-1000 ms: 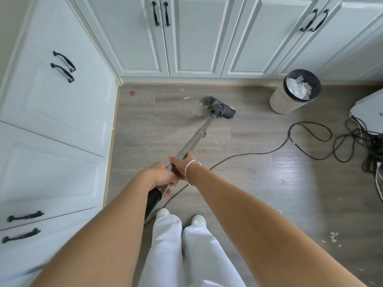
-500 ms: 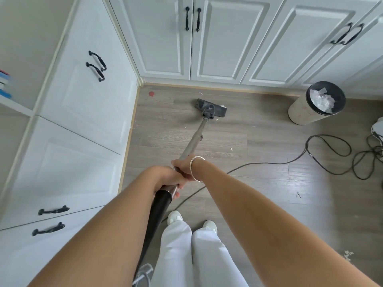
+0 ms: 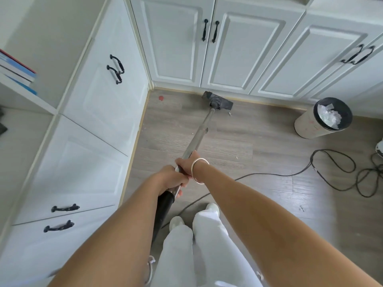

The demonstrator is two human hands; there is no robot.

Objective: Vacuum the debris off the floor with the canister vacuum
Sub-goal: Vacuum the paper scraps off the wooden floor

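Both hands hold the vacuum's metal wand (image 3: 198, 134). My left hand (image 3: 171, 179) grips it low, just above the black hose cuff (image 3: 163, 206). My right hand (image 3: 186, 163), with a silver bangle on the wrist, grips it just ahead. The dark floor head (image 3: 217, 101) lies flat on the grey wood floor (image 3: 238, 141), against the baseboard of the far white cabinets. A small white scrap (image 3: 229, 114) lies beside the head's right end, and another fleck (image 3: 236, 157) sits to the right of the wand. A red spot (image 3: 161, 97) marks the floor in the corner.
White cabinets (image 3: 99, 112) run along the left and the back (image 3: 238, 48). A round bin (image 3: 323, 119) full of crumpled white paper stands at the right. A black power cord (image 3: 339, 172) loops over the floor at the right and trails toward my feet (image 3: 176, 221).
The floor head slid forward and left, from mid-floor to the far cabinets' baseboard, passing over scraps there. Both hands kept their grip, and the view shifted toward the corner.
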